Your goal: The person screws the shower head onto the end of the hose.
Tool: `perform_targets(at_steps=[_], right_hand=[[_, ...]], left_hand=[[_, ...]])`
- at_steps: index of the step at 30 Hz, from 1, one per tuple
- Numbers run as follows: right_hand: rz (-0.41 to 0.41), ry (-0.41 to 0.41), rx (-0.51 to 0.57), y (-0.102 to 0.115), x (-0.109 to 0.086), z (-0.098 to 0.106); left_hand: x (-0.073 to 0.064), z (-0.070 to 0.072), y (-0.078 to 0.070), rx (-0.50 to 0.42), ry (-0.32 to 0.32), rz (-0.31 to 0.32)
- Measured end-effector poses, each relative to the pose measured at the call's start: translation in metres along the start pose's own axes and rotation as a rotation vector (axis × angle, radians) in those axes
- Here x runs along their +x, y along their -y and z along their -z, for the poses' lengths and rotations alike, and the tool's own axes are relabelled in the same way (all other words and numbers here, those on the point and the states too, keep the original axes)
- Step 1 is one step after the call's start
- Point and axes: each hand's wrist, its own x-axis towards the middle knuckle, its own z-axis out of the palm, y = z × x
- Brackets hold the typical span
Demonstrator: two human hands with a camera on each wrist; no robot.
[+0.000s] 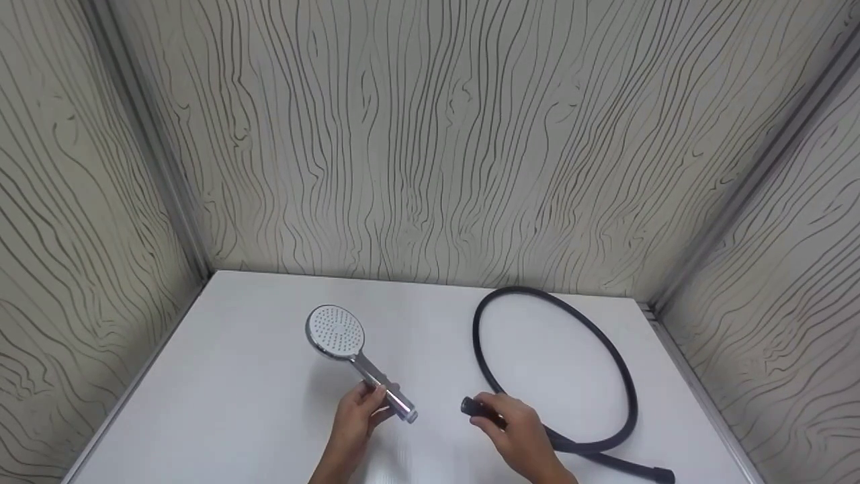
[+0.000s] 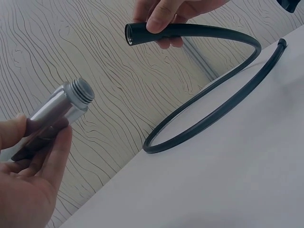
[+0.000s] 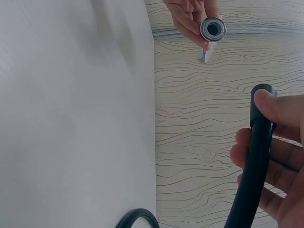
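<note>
A chrome shower head (image 1: 335,331) with a round spray face lies toward the middle of the white table (image 1: 235,376). My left hand (image 1: 359,410) grips its handle near the threaded end (image 2: 81,91), which also shows end-on in the right wrist view as a metal ring (image 3: 213,29). A black hose (image 1: 591,336) loops across the table's right side. My right hand (image 1: 514,430) holds one hose end, and its black connector (image 1: 470,405) points at the handle's thread across a small gap. Thumb and fingers wrap the hose (image 3: 254,171).
Wood-grain patterned walls (image 1: 430,134) close in the table at the back and both sides, with metal corner strips (image 1: 161,175). The hose's other end (image 1: 662,474) lies at the front right near the table edge.
</note>
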Motion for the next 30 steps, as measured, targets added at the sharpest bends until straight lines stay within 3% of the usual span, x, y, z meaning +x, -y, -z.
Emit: perform_targets(at_steps=[17,30], right_hand=[[-0.012,0.016,0.009,0.004,0.001,-0.003],[0.029,0.022,0.029,0.011,0.004,-0.013]], left_hand=[[-0.001,-0.006,0.001,0.008,-0.003,-0.026],[-0.006,-0.013,0.000,0.025,0.014,-0.068]])
